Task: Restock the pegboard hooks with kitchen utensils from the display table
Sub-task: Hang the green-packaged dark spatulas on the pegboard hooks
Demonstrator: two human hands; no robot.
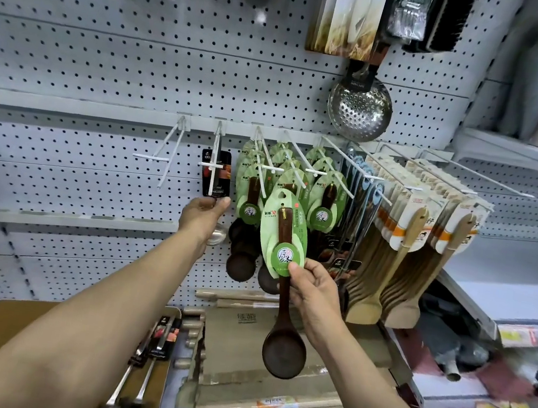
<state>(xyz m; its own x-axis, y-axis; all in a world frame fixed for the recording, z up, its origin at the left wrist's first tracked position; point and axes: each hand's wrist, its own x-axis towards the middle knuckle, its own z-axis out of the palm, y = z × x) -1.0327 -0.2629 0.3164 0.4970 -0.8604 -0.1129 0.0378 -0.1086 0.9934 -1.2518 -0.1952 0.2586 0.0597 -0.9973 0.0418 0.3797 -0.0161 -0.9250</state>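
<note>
Head view, close, facing pegboard [105, 77]

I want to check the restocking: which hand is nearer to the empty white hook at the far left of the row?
Left. The left hand is just right of and below the empty hook, holding a black-carded utensil. The right hand holds a dark wooden spoon farther right.

Brown display table [17, 334] (lower left) with two card-packed metal utensils [149, 360].

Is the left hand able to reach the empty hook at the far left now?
Probably yes, once freed. The left hand holds a black-carded utensil on the neighbouring hook; the empty hook sits just left of it, with nothing in front.
</note>
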